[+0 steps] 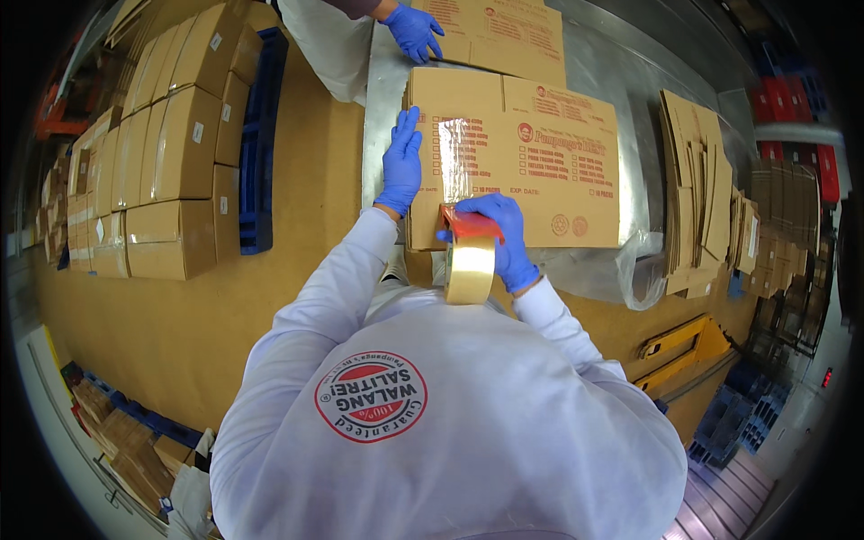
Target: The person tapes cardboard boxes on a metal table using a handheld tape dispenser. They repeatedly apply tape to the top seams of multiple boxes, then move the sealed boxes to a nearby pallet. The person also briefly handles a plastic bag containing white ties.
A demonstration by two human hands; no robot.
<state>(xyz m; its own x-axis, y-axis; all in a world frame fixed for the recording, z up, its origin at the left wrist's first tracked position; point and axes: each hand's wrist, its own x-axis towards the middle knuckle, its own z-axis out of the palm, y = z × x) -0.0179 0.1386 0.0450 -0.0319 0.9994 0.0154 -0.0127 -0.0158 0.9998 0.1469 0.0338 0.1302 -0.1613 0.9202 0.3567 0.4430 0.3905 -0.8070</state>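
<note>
Brown carton (576, 193) on the counter (637, 135) bears a tape strip (459, 153) laid toward its near edge, seemingly uncut from the dispenser (470, 256) gripped there by the right hand (506, 236), while the left hand (402, 164), flat, grasping nothing, braces its left edge.

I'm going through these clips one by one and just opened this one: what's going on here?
A person in white is taping a cardboard carton on a metal table. The right hand grips a red tape dispenser at the carton's near edge, and a shiny strip of tape runs from there up the printed face. The left hand lies open along the carton's left edge. Beyond, a co-worker's gloved hand is at another carton.
</note>
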